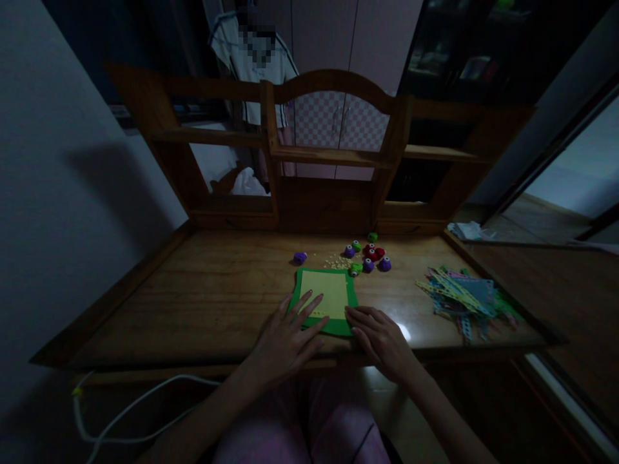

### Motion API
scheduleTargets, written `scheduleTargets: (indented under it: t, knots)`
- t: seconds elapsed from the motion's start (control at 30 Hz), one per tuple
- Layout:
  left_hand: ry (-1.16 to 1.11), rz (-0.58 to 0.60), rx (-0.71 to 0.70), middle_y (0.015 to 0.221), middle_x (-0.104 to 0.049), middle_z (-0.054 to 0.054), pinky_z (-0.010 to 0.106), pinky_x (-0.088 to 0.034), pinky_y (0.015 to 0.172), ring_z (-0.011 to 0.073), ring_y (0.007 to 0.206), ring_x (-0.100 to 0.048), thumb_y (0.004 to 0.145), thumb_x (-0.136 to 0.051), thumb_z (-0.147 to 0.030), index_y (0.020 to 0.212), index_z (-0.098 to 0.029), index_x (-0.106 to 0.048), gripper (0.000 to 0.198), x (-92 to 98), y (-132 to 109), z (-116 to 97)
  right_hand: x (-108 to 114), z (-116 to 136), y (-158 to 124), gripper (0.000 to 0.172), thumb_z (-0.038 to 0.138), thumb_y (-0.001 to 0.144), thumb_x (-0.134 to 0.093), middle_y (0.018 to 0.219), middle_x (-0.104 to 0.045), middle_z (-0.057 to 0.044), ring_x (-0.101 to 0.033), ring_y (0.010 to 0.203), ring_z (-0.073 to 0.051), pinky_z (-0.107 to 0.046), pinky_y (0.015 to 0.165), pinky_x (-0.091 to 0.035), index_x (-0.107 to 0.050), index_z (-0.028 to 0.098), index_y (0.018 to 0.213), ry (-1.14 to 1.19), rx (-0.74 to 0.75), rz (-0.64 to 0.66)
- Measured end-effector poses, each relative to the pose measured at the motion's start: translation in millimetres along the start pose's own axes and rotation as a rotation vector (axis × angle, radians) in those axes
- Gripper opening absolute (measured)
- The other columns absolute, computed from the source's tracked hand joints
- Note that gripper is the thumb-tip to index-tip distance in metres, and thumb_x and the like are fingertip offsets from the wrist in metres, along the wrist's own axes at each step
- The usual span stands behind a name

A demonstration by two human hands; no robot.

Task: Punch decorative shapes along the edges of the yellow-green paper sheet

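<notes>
A yellow sheet (329, 291) lies on a larger green sheet (351, 295) at the front middle of a wooden desk (207, 296). My left hand (285, 335) lies flat with its fingers spread, the fingertips resting on the lower left part of both sheets. My right hand (380, 338) rests palm down beside the sheets' lower right corner, its fingertips touching the edge there. Neither hand holds anything.
Small purple, green and red craft punches (368, 254) cluster behind the sheets, one purple punch (300, 258) apart to the left, tiny yellow cutouts (337, 261) between them. A pile of coloured paper strips (461, 296) lies at the right. A wooden hutch (329, 154) backs the desk.
</notes>
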State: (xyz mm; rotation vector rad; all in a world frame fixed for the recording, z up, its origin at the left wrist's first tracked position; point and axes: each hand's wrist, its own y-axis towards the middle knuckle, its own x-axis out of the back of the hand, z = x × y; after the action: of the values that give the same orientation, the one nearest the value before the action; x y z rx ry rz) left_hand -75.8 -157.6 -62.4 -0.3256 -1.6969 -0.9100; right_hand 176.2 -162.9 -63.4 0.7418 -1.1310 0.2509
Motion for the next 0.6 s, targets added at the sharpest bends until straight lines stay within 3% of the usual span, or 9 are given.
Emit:
scheduleTargets:
  t: [0.33,0.6]
  knots:
    - [0.101,-0.018,0.072,0.147,-0.032,0.003,0.051,-0.019,0.111,0.0275,0.136,-0.025,0.088,-0.049,-0.036,0.132,-0.032,-0.047,0.044,6.7,-35.3,23.1,-3.1,-0.9,2.1,0.03,0.02,0.093,-0.043,0.122,-0.06,-0.006,-0.053,0.108,-0.023,-0.043,0.089,-0.049,-0.059,0.019,0.118,0.021,-0.011,0.013]
    - [0.115,-0.049,0.14,0.145,-0.035,0.004,0.049,-0.022,0.11,0.027,0.135,-0.025,0.087,-0.05,-0.034,0.132,-0.033,-0.047,0.045,3.4,-43.7,21.6,0.3,5.7,10.9,0.027,0.022,0.093,-0.043,0.125,-0.058,-0.008,-0.053,0.11,-0.024,-0.045,0.09,-0.048,-0.062,0.022,0.112,-0.059,-0.014,-0.023]
